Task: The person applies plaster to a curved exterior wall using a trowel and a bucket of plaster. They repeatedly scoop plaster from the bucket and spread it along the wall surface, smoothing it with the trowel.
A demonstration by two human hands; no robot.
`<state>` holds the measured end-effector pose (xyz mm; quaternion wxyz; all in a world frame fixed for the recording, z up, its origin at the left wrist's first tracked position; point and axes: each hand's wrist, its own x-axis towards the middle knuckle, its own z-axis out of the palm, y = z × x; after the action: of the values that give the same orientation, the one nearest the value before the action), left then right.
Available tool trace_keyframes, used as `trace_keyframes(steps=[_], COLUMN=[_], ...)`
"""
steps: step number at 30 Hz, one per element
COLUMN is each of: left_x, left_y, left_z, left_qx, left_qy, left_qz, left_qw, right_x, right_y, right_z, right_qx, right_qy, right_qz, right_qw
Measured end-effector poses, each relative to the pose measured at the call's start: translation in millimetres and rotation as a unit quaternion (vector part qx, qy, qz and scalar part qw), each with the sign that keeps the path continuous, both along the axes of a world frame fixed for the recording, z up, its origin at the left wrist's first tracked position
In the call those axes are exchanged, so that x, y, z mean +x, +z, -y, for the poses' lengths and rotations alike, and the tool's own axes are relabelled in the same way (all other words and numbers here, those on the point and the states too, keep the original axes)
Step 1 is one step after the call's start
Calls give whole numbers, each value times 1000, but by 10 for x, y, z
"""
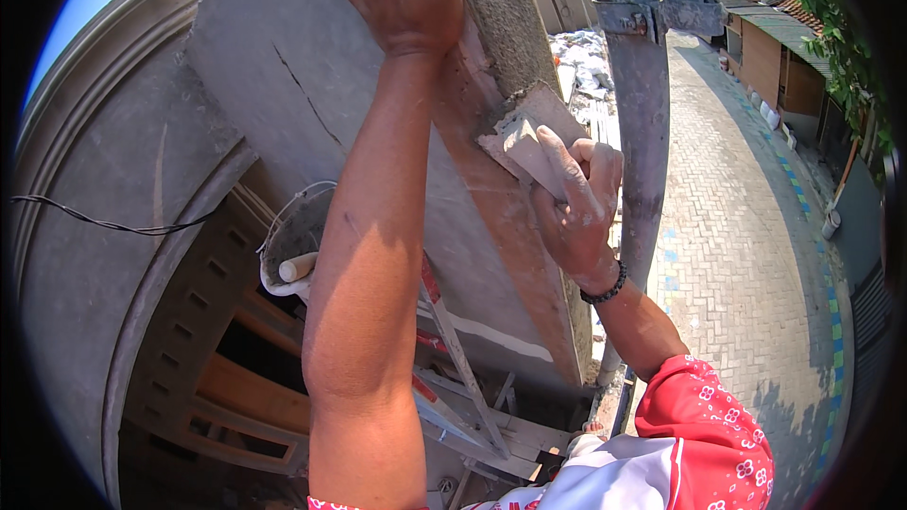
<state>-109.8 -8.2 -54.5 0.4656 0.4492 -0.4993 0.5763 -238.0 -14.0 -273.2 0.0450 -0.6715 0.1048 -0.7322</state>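
My right hand [581, 203], smeared with pale mortar, closes on a small flat plastering float [541, 146]. The float rests against the rough, freshly coated narrow face of a wall [510, 14]. A long wooden board [505, 217] lies along this wall's edge and slants down to the right. At the top, my left hand [402, 0] grips the board's upper end. Its fingertips are cut off by the picture's upper edge. Beside my left forearm hangs a bucket [295, 227] with a wire handle and a pale rounded tool handle sticking out.
A grey metal scaffold pole [638, 132] with a clamp stands close right of my right hand. Below are scaffold planks [472, 406] and a red-and-grey ladder-like frame [453, 349]. A black cable [113, 219] crosses at left. Far below right runs a paved lane [727, 255].
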Motion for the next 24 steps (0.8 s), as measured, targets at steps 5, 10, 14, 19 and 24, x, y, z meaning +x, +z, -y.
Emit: trace_keyframes(steps=[5,10,14,19,24], left_x=[30,26,63,139,142], left_y=[0,1,26,55,42], left_z=[14,3,27,67,133], left_qx=[10,3,-9,-35,-18], left_qy=[-7,1,-28,-51,-76], left_qz=[-5,14,66,83,66], left_qw=[1000,1000,997,995,995], right_x=[51,-17,-217,-591,-946], right_y=[292,330,-16,-999,-1835], right_z=[-15,33,89,-17,-45], right_qx=[16,94,167,248,264], right_qy=[21,97,139,172,162], right_qz=[5,68,37,-1,-119], right_qw=[1000,989,975,954,943])
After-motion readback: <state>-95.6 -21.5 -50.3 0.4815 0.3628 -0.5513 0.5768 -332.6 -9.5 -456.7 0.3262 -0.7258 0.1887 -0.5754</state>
